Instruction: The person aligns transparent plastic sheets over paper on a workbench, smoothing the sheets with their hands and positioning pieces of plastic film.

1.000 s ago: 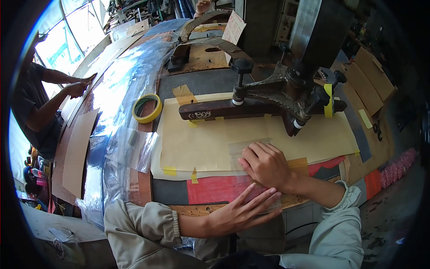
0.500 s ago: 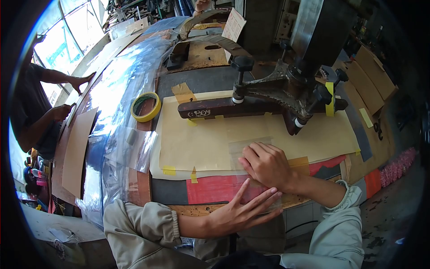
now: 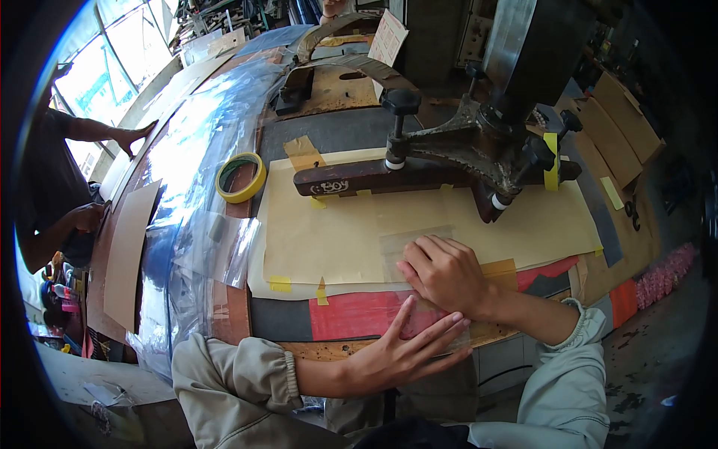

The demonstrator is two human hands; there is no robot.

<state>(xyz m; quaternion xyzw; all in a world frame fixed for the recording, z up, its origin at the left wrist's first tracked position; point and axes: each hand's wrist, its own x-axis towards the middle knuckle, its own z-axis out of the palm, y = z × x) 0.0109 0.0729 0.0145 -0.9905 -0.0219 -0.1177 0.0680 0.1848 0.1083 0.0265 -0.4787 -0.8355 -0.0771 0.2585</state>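
My right hand (image 3: 443, 275) rests with curled fingers on a clear plastic sheet (image 3: 396, 245), which lies over the cream paper (image 3: 321, 251); what its fingers hold, if anything, is hidden. Below it, my left hand (image 3: 407, 355) is spread with fingers apart over the near end of the plastic, by the table's front edge. A red strip (image 3: 348, 314) shows under the plastic. Across the paper's far part lies a dark metal bar (image 3: 359, 178) under a black press frame (image 3: 449, 142). Yellow tape pieces (image 3: 280, 283) sit along the paper's edge.
A yellow tape roll (image 3: 241, 178) lies left of the paper, beside shiny plastic sheeting (image 3: 194, 150). Further left, a person (image 3: 63, 179) works at a long board. A brown cardboard strip (image 3: 131, 258) lies near them. Scissors (image 3: 633, 214) and cardboard (image 3: 617, 135) are at the right.
The person at the left has lowered one hand along the board's edge, while the other has opened flat on it. My two hands have kept nearly the same pose.
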